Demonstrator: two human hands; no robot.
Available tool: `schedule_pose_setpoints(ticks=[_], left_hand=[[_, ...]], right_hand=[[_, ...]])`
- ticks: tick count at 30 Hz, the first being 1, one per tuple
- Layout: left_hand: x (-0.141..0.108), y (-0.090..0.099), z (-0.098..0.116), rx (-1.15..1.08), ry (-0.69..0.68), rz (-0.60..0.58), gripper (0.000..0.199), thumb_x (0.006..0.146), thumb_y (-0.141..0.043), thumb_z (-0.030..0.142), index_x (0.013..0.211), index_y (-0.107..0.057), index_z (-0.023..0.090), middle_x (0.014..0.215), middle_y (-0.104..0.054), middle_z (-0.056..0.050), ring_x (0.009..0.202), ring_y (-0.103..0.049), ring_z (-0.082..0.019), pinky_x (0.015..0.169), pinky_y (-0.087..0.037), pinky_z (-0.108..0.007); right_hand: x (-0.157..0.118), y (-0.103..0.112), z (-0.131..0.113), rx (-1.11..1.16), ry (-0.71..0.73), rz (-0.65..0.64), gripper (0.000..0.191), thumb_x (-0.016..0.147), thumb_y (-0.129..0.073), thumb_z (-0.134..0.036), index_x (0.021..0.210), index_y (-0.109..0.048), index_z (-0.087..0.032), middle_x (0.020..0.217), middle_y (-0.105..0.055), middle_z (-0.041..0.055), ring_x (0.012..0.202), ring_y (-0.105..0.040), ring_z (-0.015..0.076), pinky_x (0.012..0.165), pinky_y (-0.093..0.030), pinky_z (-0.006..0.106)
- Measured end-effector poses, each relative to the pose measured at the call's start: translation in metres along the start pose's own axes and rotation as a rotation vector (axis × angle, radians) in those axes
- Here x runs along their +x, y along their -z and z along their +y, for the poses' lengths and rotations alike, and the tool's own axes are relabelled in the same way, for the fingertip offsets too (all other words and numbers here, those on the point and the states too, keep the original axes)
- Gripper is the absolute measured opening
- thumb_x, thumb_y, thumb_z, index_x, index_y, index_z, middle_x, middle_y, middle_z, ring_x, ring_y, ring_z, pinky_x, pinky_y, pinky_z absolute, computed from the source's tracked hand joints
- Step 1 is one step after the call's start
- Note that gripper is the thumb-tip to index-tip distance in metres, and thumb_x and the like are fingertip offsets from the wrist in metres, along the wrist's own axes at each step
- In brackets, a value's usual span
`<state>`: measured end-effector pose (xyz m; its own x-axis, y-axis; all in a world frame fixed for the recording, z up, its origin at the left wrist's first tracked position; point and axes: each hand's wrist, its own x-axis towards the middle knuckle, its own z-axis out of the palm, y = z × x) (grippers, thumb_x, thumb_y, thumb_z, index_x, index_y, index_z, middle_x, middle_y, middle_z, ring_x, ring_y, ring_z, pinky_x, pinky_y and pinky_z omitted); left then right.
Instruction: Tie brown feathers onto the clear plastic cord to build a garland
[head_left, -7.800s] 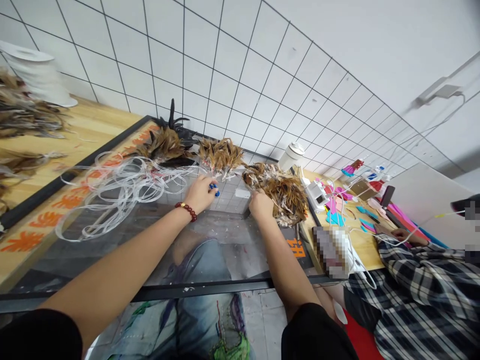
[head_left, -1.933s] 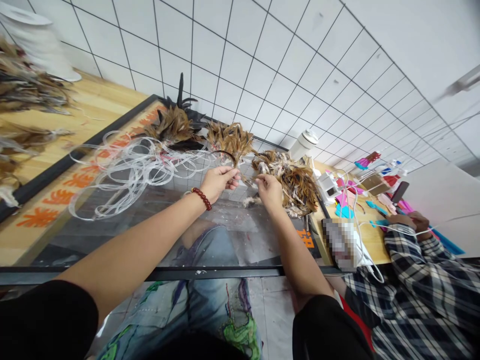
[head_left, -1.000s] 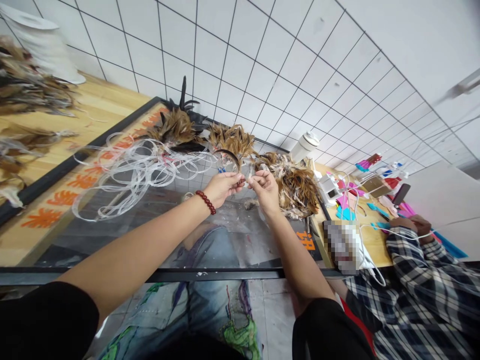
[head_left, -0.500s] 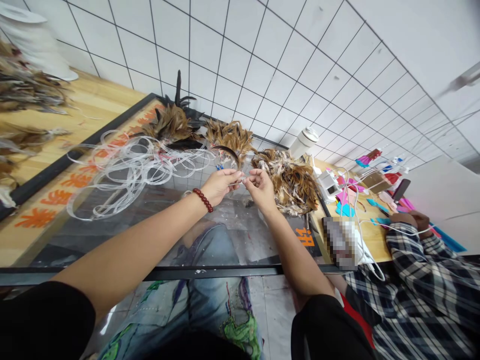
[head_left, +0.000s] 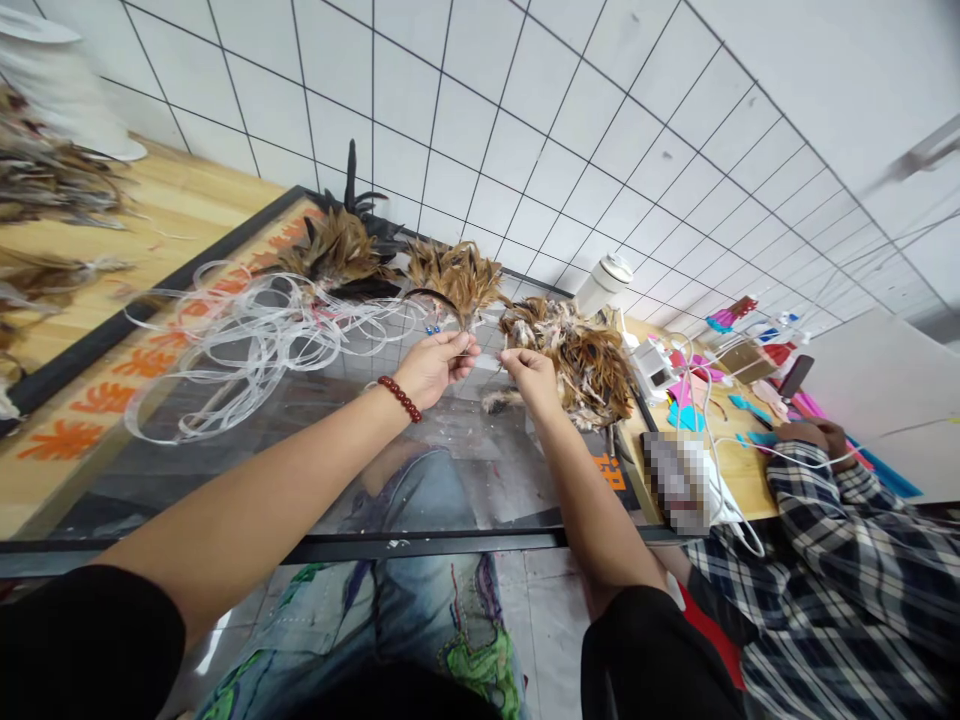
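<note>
My left hand (head_left: pixel 439 368), with a dark red bead bracelet (head_left: pixel 400 398) at its wrist, is closed in a pinch on a dark curved feather (head_left: pixel 433 294) that arcs up and left from the fingertips. A short gap to the right, my right hand (head_left: pixel 531 376) also pinches, with thumb and forefinger pressed together; what lies between them is too small to name. Just beyond the left fingers sits a bunch of brown feathers (head_left: pixel 456 275). A larger heap of brown and pale feathers (head_left: pixel 581 355) lies beside and behind my right hand.
A tangle of clear plastic strip (head_left: pixel 255 350) spreads at left on the dark-framed glass top (head_left: pixel 330 460). Behind it stand brown and black feathers (head_left: pixel 337 250). A white spool (head_left: pixel 56 90), a white bottle (head_left: pixel 606 280), cables and a person's plaid sleeve (head_left: pixel 806 490) surround the spot.
My hands have drawn apart, the right one moving slightly right from the left. The dark curved feather has shifted left with my left hand.
</note>
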<state>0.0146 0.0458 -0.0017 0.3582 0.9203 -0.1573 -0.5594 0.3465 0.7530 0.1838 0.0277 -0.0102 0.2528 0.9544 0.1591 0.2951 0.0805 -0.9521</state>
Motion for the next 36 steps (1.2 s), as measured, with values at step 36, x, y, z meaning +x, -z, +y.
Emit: schedule_pose_setpoints(ticks=[36], left_hand=[[-0.004,-0.009,-0.017,0.567,-0.118,-0.026,0.012,0.076,-0.065,0.014,0.064,-0.066,0.012,0.059,-0.064,-0.005,0.049,-0.06,-0.013,0.047,-0.048,-0.024]], right_hand=[[-0.01,-0.009,-0.01,0.105,0.17,-0.069,0.031,0.068,-0.069,-0.047,0.062,-0.061,-0.018,0.058,-0.052,-0.0034,0.058,-0.047,0.0098,0.058,-0.039,0.024]])
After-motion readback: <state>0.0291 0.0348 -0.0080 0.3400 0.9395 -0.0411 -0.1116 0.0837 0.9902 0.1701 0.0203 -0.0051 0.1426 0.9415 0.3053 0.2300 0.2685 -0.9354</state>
